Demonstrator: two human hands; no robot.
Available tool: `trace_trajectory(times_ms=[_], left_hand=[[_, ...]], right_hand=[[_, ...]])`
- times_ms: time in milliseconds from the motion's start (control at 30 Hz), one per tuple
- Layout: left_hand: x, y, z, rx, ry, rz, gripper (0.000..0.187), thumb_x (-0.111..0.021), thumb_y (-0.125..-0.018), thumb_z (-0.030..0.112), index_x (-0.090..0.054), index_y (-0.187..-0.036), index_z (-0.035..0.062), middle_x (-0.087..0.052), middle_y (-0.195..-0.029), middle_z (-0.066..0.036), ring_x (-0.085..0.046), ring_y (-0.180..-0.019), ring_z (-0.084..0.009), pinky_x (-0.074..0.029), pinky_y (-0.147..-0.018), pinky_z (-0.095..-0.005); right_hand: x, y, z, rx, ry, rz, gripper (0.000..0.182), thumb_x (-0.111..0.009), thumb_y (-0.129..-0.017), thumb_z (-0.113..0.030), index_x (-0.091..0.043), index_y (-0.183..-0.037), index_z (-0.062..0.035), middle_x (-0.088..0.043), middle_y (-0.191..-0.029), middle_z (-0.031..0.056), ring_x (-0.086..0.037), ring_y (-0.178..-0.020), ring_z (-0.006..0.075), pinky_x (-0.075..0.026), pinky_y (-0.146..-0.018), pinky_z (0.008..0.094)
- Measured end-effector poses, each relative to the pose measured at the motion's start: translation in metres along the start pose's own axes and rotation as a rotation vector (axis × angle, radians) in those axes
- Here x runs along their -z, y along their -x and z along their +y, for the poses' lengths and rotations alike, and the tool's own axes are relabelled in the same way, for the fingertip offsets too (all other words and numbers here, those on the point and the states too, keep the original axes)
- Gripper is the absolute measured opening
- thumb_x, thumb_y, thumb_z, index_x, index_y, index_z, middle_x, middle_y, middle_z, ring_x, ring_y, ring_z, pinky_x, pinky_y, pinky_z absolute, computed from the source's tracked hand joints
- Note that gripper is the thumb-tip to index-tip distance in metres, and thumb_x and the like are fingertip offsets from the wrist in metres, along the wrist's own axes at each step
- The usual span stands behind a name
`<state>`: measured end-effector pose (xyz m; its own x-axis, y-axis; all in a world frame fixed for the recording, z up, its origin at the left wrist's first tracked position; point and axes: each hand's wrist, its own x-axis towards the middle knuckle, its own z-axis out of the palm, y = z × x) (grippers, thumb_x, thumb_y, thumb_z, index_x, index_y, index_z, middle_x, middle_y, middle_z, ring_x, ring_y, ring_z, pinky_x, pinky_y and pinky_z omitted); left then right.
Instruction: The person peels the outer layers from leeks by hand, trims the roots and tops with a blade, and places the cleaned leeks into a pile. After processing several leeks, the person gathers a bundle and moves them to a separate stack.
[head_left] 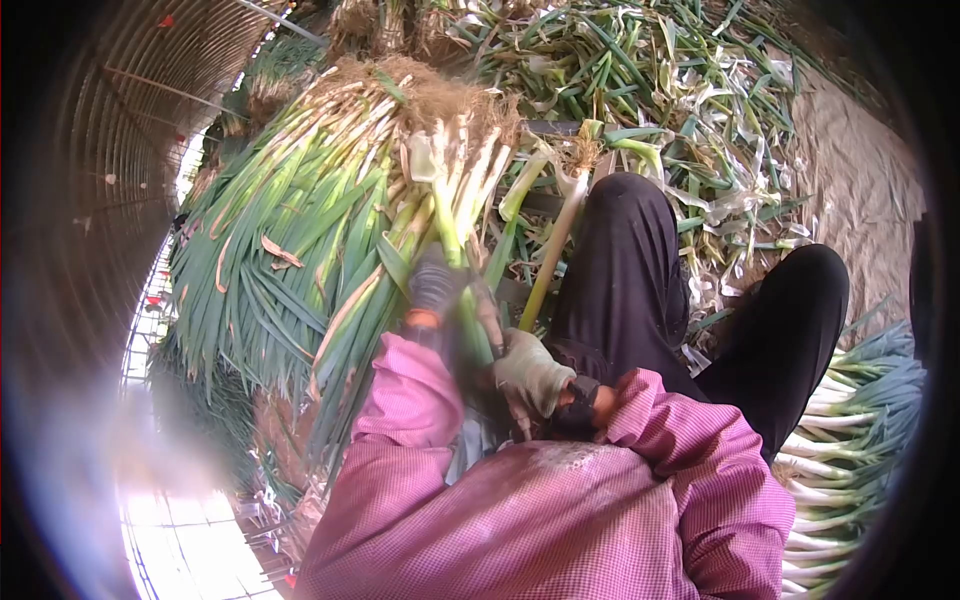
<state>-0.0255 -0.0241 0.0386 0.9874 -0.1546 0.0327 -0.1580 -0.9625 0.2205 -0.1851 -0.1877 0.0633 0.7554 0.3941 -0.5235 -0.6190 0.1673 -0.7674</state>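
Just above the pink checked sleeves (560, 500), the gloved right hand (530, 372) is closed around the lower part of a single green onion stalk (548, 262), while the dark-gloved left hand (435, 285) is wrapped around a neighbouring green stalk (452, 240) at the edge of the big pile. The held stalk is pale yellow-green, slants up and to the right, and ends in a white bulb with a brown tuft of roots. Beside the hands lies the heap of green onions (320, 210), roots uppermost; the person's black-trousered knees (640, 270) rise to the right, loose trimmed leaves (690, 90) litter the ground beyond, and cleaned white stalks (850, 430) are stacked at the far right.
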Motion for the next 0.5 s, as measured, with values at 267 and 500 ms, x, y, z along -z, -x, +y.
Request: trace_trajectory(times_ms=[267, 500], left_hand=[[-0.034, -0.029, -0.033, -0.091, 0.203, -0.109, 0.053, -0.077, -0.076, 0.020, -0.052, -0.119, 0.0005, -0.065, -0.086, -0.022, -0.065, -0.076, -0.0334, -0.054, -0.073, -0.0408], [-0.016, -0.003, -0.012, -0.120, 0.530, -0.082, 0.053, -0.076, -0.073, 0.013, -0.056, -0.120, 0.0006, -0.066, -0.102, -0.011, -0.064, -0.086, -0.0179, -0.053, -0.077, -0.0315]], right_hand=[[-0.005, 0.031, -0.016, -0.086, 0.110, -0.004, 0.037, -0.069, -0.076, -0.012, -0.054, -0.106, 0.0025, -0.061, -0.084, 0.0153, -0.064, -0.068, 0.0296, -0.051, -0.060, 0.0381], [-0.002, 0.028, -0.010, -0.041, 0.076, -0.054, 0.044, -0.074, -0.072, -0.010, -0.053, -0.108, 0.0036, -0.060, -0.087, 0.0147, -0.063, -0.069, 0.0269, -0.051, -0.060, 0.0383]])
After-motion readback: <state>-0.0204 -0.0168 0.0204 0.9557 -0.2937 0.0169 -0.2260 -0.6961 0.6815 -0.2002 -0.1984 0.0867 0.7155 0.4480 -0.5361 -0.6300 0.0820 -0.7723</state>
